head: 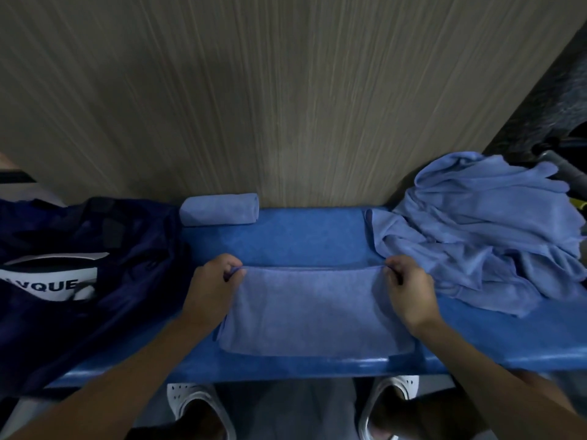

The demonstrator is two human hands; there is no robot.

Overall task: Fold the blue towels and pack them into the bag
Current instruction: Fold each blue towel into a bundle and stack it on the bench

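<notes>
A dark bag [95, 281] lies over the left end of the blue desk [301, 236], and a rolled towel [219, 208] sits at the far edge just beside it. At the middle of the near edge a folded towel [311, 309] lies flat; the left hand [212, 287] pinches its far left corner with curled fingers [229, 265], and the right hand [409, 290] pinches its far right corner likewise. A pile [489, 236] of loose blue towels covers the far right corner, just beside the right hand.

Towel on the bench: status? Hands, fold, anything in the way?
Left hand and right hand each pinch a far corner of the flat towel. One rolled towel at the back, unfolded pile right, bag left. Nothing blocking.
</notes>
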